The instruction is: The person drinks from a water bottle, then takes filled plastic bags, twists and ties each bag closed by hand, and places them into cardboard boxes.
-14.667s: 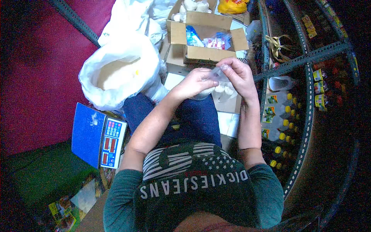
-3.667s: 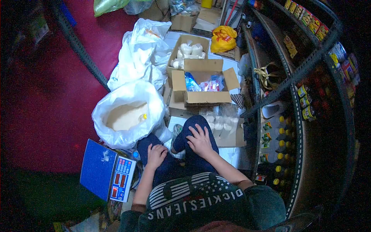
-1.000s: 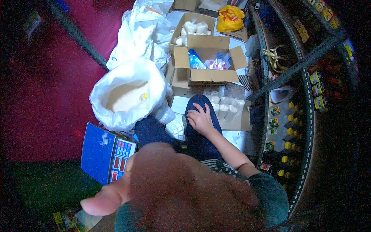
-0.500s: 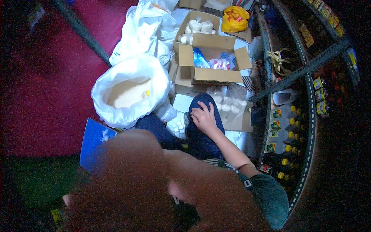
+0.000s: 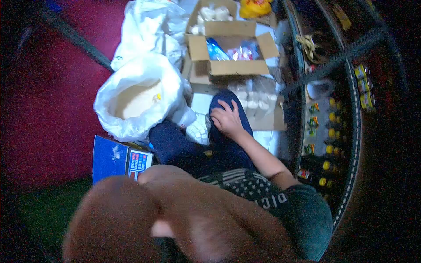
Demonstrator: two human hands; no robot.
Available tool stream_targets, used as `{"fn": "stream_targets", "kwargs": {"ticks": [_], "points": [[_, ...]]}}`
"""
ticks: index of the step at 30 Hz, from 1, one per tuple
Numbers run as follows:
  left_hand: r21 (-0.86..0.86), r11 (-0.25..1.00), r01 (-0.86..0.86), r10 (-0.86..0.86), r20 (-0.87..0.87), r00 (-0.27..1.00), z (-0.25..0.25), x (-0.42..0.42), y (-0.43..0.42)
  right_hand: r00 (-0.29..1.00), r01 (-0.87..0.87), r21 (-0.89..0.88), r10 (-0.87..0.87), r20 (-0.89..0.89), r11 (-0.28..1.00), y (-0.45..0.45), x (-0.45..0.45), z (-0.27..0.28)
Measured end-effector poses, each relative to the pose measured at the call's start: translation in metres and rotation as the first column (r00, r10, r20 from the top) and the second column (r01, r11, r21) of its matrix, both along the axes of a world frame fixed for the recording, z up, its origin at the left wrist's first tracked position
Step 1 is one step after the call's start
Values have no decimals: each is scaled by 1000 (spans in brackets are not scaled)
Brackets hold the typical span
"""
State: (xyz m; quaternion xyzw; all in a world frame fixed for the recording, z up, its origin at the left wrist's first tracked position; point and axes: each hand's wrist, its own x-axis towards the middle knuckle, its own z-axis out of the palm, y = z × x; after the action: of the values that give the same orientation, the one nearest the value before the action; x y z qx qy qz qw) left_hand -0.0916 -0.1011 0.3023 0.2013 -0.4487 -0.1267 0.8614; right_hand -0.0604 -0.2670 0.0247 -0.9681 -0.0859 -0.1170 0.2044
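My right hand (image 5: 226, 118) lies on my right knee, fingers spread over the dark trouser leg, holding nothing. Close to the camera, my left hand (image 5: 118, 215) and arm fill the lower middle as a big blurred shape. Its fingers cannot be made out, nor whether it holds anything. Beyond it stands an open white sack (image 5: 105, 96) of pale grainy stuff, with a small yellow item (image 5: 158, 97) lying in it. A blue digital scale (image 5: 109, 158) with a keypad sits below the sack, partly hidden by the left hand.
An open cardboard box (image 5: 239, 68) holds plastic packs. Behind it another box (image 5: 193, 13) contains filled white bags, near a yellow bag (image 5: 255, 8). More small white bags (image 5: 258, 101) lie by my knee. Metal shelving (image 5: 354, 131) with yellow-capped bottles (image 5: 332, 131) runs along the right.
The view has shifted a little, so the sack and boxes sit higher and further left. The blurred left hand is lower in view, uncovering the scale's keypad. My right hand stays on the knee.
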Motion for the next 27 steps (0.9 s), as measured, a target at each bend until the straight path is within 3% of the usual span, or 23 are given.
{"fn": "stream_targets", "kwargs": {"ticks": [3, 4, 5, 7, 8, 9, 10, 11, 12, 13, 14, 15, 17, 18, 20, 23, 26, 27], "points": [[102, 991, -90, 93, -22, 995, -5, 16, -2, 999, -39, 45, 37, 40, 998, -11, -3, -10], [162, 978, -131, 138, -31, 990, -12, 23, -3, 998, -13, 135, 5, 62, 991, -18, -1, -15], [254, 947, -198, 212, -30, 977, -26, 32, -1, 996, 13, 225, -32, 80, 974, -24, -7, -20], [492, 807, -327, 352, 44, 935, -68, 56, 8, 990, 141, 199, -133, -52, 970, -42, -25, -1], [627, 672, -395, 357, 193, 914, -102, 71, 21, 988, 140, 266, -117, -102, 954, -52, -34, -4], [714, 514, -475, 328, 348, 878, -136, 87, 35, 978, 178, 447, -107, -179, 877, -60, -47, -13], [820, 275, -502, 284, 429, 857, -154, 88, 45, 966, 216, 607, -78, -246, 765, -66, -60, -25], [857, 14, -514, 218, 499, 838, -169, 88, 57, 953, 257, 740, -34, -303, 621, -72, -73, -35], [757, -190, -626, 55, 645, 762, -196, 92, 75, 842, 480, 757, 6, -539, 443, -77, -87, -42], [589, -356, -725, -135, 736, 664, -227, 93, 92, 751, 538, 642, 35, -659, 546, -91, -98, -43], [548, -435, -714, -190, 720, 668, -259, 88, 112, 642, 566, 514, 47, -765, 644, -106, -109, -44], [499, -510, -701, -239, 700, 673, -284, 82, 125, 627, 573, 439, -26, -778, 692, -123, -114, -49], [538, -562, -629, -93, 714, 694, -295, 67, 118, 599, 578, 280, -165, -784, 767, -153, -115, -65], [536, -573, -620, -87, 712, 697, -296, 68, 117, 631, 655, 289, -295, -718, 699, -162, -110, -71], [539, -583, -607, -73, 710, 700, -298, 71, 112, 629, 769, 338, -547, -553, 543, -187, -91, -85], [541, -584, -605, -71, 709, 702, -297, 76, 108, 623, 782, 184, -758, -194, 596, -224, -52, -130], [539, -595, -596, -69, 705, 706, -300, 79, 109, 480, 853, -68, -830, -286, 517, -244, -19, -157], [545, -596, -590, -61, 702, 710, -301, 79, 110, 428, 856, -116, -815, -391, 504, -247, -11, -158]]}}
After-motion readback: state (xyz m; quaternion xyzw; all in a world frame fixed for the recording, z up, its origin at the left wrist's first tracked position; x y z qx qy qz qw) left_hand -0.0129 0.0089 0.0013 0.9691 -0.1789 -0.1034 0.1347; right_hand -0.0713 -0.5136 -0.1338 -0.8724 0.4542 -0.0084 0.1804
